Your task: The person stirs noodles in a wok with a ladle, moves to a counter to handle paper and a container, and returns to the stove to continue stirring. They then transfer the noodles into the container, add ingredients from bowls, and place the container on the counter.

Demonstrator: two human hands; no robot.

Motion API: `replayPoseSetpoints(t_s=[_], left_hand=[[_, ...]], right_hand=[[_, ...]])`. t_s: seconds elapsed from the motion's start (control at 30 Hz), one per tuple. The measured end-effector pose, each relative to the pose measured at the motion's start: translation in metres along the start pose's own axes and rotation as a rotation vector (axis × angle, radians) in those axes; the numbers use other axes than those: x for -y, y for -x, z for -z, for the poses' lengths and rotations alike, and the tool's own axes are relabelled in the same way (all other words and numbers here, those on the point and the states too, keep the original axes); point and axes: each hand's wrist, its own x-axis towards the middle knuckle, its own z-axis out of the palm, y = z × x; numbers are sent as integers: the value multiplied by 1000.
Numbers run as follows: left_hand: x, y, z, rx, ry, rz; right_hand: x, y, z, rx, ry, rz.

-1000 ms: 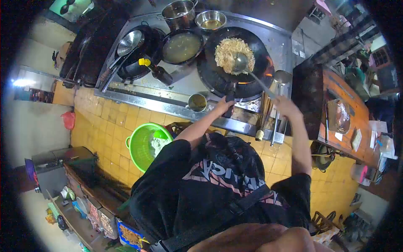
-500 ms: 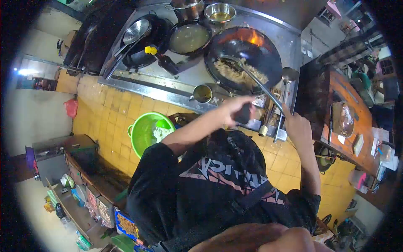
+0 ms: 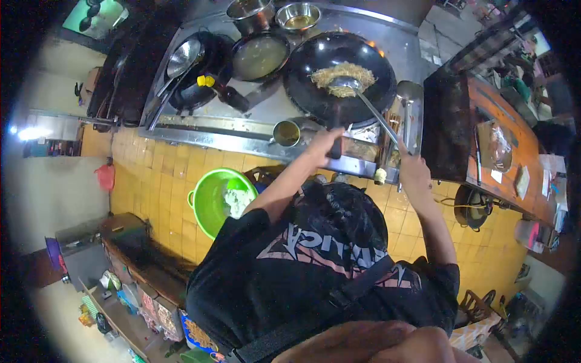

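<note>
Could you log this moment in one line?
Left hand: gripping wok handle | Right hand: holding ladle | Ladle: touching noodles | Noodles: in wok

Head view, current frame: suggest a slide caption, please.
Left hand gripping the handle of a black wok, right hand holding a ladle in stringy food.

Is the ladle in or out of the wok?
In: the ladle has its bowl at the food inside the wok, handle in the right hand.

Black corners, fisheye bend, glaring light [image 3: 32, 132]
</note>
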Motion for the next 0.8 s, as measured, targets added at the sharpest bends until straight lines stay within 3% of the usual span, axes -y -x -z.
replayPoseSetpoints(t_s=[0.07, 0.1, 0.17, 0.23, 0.27, 0.33, 0.43, 0.5, 0.53, 0.63, 0.7, 0.77, 0.8], left_hand=[[12, 48, -22, -69, -22, 87], [10, 77, -25, 165, -147, 97], [13, 87, -31, 56, -6, 264], [18, 44, -10, 67, -47, 181], [37, -11, 15, -44, -99, -6], [38, -48, 36, 21, -173, -178], [37, -81, 41, 10, -125, -182], [33, -72, 35, 5, -89, -170], [28, -71, 36, -3, -103, -127], [34, -76, 41, -12, -110, -113], [29, -73, 39, 9, -74, -113], [30, -78, 43, 14, -63, -82], [32, -81, 44, 5, -60, -94]], right_hand=[[-11, -16, -9, -189, 82, -48], [-14, -8, 2, -189, 84, -52], [-20, 6, 42, -169, -177, -75], [-13, 14, 47, -140, -202, -129], [-2, 13, 38, -220, -254, -117], [16, -4, 7, -305, -241, -108], [28, -59, -66, -185, -174, -113], [25, -79, -87, 29, -141, -104], [22, -78, -81, -188, -154, -28], [25, -56, -9, -12, -278, -112], [32, -55, -51, -141, -300, -168], [41, -66, -114, -141, -220, 44], [44, -83, -142, -253, -581, -84]])
